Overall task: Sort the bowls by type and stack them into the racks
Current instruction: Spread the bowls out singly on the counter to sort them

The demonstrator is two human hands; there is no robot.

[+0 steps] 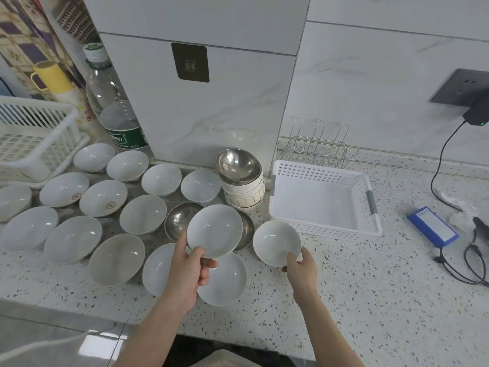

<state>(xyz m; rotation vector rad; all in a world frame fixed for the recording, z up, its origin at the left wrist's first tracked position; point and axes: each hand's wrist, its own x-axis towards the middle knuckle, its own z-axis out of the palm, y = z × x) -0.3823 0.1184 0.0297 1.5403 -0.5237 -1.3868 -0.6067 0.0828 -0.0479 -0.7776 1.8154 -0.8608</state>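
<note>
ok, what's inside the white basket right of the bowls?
Nothing visible: the basket shows a bare white floor. Its near wall hides a thin strip of floor along the front. The bowl held in the right hand is in front of it, not inside.

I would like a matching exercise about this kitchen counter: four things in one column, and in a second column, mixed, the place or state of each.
Things
1. shallow white ceramic bowl
2. deeper cream-white bowl
3. shiny steel bowl
4. white perforated plastic basket

Places or states
A. on top of the stack of ribbed cream bowls
B. held at its rim by the left hand
C. nothing visible inside, on the speckled counter to the right of the stack
D. held at its rim by the right hand

Pairs: 1-B, 2-D, 3-A, 4-C
</note>
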